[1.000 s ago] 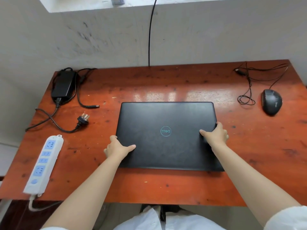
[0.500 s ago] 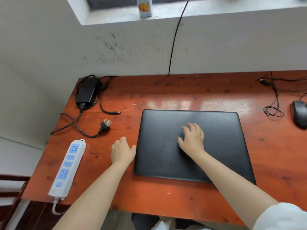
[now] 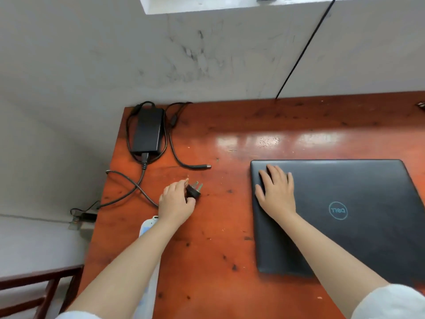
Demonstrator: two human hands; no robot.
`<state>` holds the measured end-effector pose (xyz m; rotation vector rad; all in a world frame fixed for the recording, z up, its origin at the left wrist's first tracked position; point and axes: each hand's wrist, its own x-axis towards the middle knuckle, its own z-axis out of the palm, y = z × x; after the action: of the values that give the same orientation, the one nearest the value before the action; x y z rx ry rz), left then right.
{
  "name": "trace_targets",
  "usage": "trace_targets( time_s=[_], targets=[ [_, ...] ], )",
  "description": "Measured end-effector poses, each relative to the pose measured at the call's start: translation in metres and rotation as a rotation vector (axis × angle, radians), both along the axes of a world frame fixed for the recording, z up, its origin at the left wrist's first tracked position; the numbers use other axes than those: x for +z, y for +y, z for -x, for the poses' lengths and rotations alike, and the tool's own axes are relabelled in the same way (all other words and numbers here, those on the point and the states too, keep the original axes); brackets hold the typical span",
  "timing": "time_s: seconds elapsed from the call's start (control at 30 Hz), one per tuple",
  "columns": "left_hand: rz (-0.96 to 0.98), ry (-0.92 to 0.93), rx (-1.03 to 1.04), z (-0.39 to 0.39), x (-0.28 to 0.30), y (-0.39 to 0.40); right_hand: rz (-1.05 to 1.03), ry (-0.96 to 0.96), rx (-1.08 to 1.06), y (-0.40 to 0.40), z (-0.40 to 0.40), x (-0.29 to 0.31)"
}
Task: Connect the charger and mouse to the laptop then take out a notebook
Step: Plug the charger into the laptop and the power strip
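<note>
A closed black laptop (image 3: 358, 203) lies on the red-brown desk (image 3: 230, 249), at the right. My right hand (image 3: 276, 192) rests flat on the lid's far left corner, fingers spread. The black charger brick (image 3: 148, 132) sits at the desk's far left corner, its cables looping around it. Its barrel connector (image 3: 202, 166) lies loose on the desk. My left hand (image 3: 176, 201) is closed on the charger's wall plug (image 3: 194, 191), prongs pointing away to the right. The mouse is out of view.
A white power strip (image 3: 147, 223) lies at the desk's left edge, mostly hidden under my left forearm. A black cable (image 3: 301, 54) runs down the grey wall behind the desk. A wooden chair frame (image 3: 34, 293) stands at the lower left.
The view swung left. My left hand moved from beside the laptop to the wall plug and closed on it. My right hand slid to the lid's far left corner.
</note>
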<state>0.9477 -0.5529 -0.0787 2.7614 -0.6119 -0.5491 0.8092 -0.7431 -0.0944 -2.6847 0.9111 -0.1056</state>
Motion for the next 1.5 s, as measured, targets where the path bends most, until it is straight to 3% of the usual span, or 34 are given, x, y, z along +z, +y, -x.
trace_targets(
  time_s=[0.1, 0.37, 0.53, 0.7, 0.77, 0.93, 1.1, 1.3, 1.43, 1.5],
  targets=[
    [0.090, -0.007, -0.041, -0.030, -0.001, -0.002, -0.004, 0.031, -0.018, 0.004, -0.006, 0.003],
    [-0.053, -0.195, -0.386, -0.092, -0.012, -0.037, -0.015, 0.071, -0.063, 0.007, -0.017, 0.005],
    [-0.043, -0.111, -0.700, -0.087, -0.009, -0.044, 0.003, 0.075, -0.072, 0.006, -0.017, 0.005],
    [0.177, -0.142, -0.893, -0.060, 0.010, -0.077, -0.007, 0.061, -0.087, 0.006, -0.018, 0.004],
    [0.215, -0.156, -0.898, -0.053, 0.011, -0.083, 0.010, 0.058, -0.078, 0.007, -0.018, 0.004],
    [0.048, -0.150, -0.847, -0.044, 0.001, -0.085, 0.022, 0.060, -0.065, 0.005, -0.017, 0.002],
    [0.152, -0.131, -0.969, -0.053, 0.036, -0.059, 0.013, 0.033, -0.057, 0.002, -0.018, 0.001],
    [0.239, -0.199, -0.970, -0.066, 0.090, -0.023, 0.014, 0.013, -0.059, 0.000, -0.016, 0.001],
    [0.264, -0.104, -0.759, -0.049, 0.082, -0.022, -0.005, 0.001, -0.061, 0.002, -0.013, -0.003],
    [0.145, -0.023, -0.677, -0.042, 0.060, -0.033, -0.004, 0.005, -0.062, 0.002, -0.012, -0.004]
  ],
)
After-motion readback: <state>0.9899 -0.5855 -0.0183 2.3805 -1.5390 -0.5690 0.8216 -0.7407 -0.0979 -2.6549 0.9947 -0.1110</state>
